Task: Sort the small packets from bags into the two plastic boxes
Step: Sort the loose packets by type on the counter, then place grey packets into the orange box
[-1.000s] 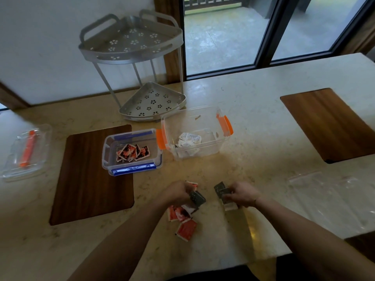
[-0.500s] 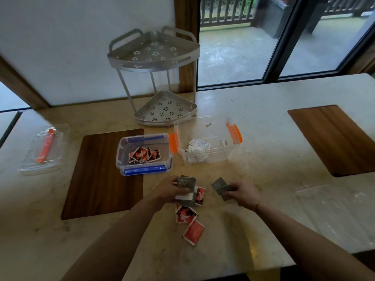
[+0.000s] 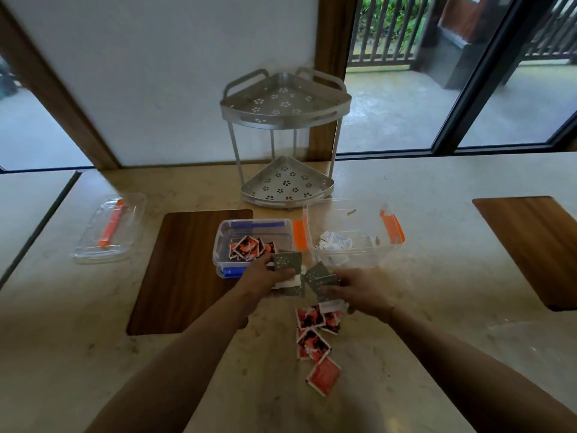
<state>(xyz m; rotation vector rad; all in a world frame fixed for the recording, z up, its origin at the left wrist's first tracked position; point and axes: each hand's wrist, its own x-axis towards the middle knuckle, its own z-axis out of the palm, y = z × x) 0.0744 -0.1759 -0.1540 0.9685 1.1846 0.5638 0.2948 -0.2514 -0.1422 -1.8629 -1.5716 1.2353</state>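
My left hand (image 3: 265, 278) grips a few grey-green dotted packets (image 3: 287, 260) just in front of the blue-clipped box (image 3: 223, 242), which holds red-and-black packets (image 3: 248, 250). My right hand (image 3: 359, 290) holds more grey-green packets (image 3: 320, 276) in front of the orange-clipped box (image 3: 343, 260), where white packets (image 3: 335, 242) lie. Several red-and-black packets (image 3: 313, 335) sit loose on the counter below my hands.
A two-tier metal corner rack (image 3: 285, 135) stands behind the boxes. A clear lid with an orange clip (image 3: 109, 229) lies far left. Dark wooden mats (image 3: 184, 270) (image 3: 530, 245) are inset left and right. A clear plastic bag (image 3: 530, 345) lies at the right.
Both hands have moved forward from the loose pile toward the boxes, carrying grey-green packets. The camera has tilted up.
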